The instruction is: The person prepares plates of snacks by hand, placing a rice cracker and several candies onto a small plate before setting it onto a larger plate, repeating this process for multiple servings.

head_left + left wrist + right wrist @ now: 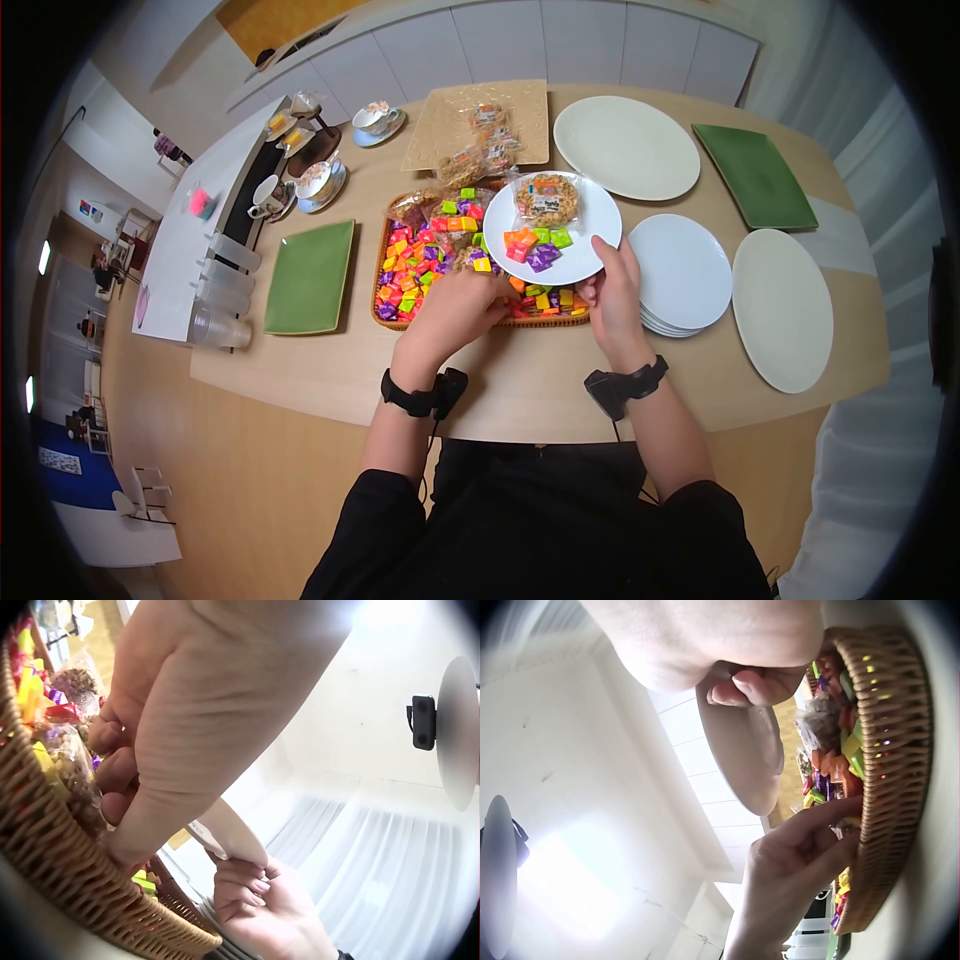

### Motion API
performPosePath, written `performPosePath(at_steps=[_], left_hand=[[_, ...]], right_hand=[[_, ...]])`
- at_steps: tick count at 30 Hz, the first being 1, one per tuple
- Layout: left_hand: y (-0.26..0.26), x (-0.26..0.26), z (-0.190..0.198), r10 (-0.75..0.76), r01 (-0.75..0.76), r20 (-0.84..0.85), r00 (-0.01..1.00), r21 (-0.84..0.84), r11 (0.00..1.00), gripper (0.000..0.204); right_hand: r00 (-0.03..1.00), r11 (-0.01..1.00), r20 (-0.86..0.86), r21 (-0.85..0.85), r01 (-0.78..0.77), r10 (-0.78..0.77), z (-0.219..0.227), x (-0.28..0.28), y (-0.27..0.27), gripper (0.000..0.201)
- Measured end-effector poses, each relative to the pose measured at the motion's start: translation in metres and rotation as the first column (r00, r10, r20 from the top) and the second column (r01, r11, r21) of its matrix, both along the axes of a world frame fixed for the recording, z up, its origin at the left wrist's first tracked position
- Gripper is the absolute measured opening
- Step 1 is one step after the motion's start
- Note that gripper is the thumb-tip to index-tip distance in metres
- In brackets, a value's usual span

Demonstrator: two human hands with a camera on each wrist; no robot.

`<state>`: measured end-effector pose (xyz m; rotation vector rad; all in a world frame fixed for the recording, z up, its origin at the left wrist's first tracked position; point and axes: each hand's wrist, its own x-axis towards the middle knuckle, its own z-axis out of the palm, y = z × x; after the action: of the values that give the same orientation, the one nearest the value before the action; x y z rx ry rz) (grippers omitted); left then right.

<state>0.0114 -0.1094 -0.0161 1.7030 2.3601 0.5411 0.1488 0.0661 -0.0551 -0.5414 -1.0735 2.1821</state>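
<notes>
My right hand [617, 300] grips the rim of a small white plate [583, 262], thumb on top and fingers beneath, held over the wicker basket [383, 305]. On that plate lie a wrapped round snack [547, 199] and several orange, green and purple candies [541, 256]. The left hand [455, 315] reaches into the basket with bent fingers, among candies [405, 275] and bagged snacks; whether it pinches anything is unclear. In the left wrist view a bagged snack [71, 772] lies beside its fingers. The right wrist view shows its thumb and fingers [840, 817] inside the basket wall [896, 757].
Stacked white plates [684, 272] stand right of the basket. Oval plates [627, 147] and green plates [310, 278] lie around it. A beige tray [435, 130] with bagged snacks is behind. Teacups [318, 180] and clear plastic cups [222, 325] stand at the left.
</notes>
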Motion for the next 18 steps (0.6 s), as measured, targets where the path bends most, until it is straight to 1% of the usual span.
performPosePath(at_steps=[3, 6, 10, 12, 13, 15, 16, 18], left_hand=[[0.003, -0.002, -0.004, -0.05, 0.05, -0.005, 0.999, 0.005, 0.999, 0.012], [0.003, -0.004, -0.005, -0.059, 0.059, -0.044, 0.997, 0.012, 0.998, 0.012], [0.001, -0.004, -0.007, -0.056, 0.057, -0.038, 0.998, 0.024, 0.998, 0.012], [0.001, -0.001, -0.005, -0.01, 0.013, -0.081, 0.997, 0.031, 0.999, 0.011], [0.001, 0.0, -0.007, -0.01, 0.013, -0.081, 0.997, 0.032, 0.999, 0.011], [0.002, 0.0, -0.012, 0.037, -0.035, -0.164, 0.986, 0.017, 0.999, 0.011], [0.003, 0.001, -0.011, 0.037, -0.034, -0.165, 0.986, 0.019, 0.999, 0.011], [0.006, 0.004, -0.008, 0.048, -0.051, -0.233, 0.971, -0.007, 0.999, 0.014]], right_hand=[[1.0, 1.0, -0.006, -0.017, 0.003, -0.004, 0.002, 0.0, -0.001, 0.019], [1.0, 1.0, -0.008, -0.015, 0.011, -0.011, 0.002, 0.0, 0.0, 0.019], [1.0, 1.0, -0.001, -0.007, 0.012, -0.012, 0.003, 0.001, -0.001, 0.02], [1.0, 1.0, -0.01, -0.013, 0.007, -0.007, 0.003, 0.0, -0.001, 0.02], [1.0, 1.0, -0.01, -0.013, 0.007, -0.007, 0.003, 0.0, -0.001, 0.02], [1.0, 1.0, -0.002, -0.009, 0.002, -0.002, 0.002, 0.0, 0.0, 0.02], [1.0, 1.0, -0.004, -0.007, 0.002, -0.002, 0.002, 0.0, 0.0, 0.02], [1.0, 1.0, 0.006, -0.008, 0.003, -0.003, 0.002, 0.0, 0.0, 0.02]])
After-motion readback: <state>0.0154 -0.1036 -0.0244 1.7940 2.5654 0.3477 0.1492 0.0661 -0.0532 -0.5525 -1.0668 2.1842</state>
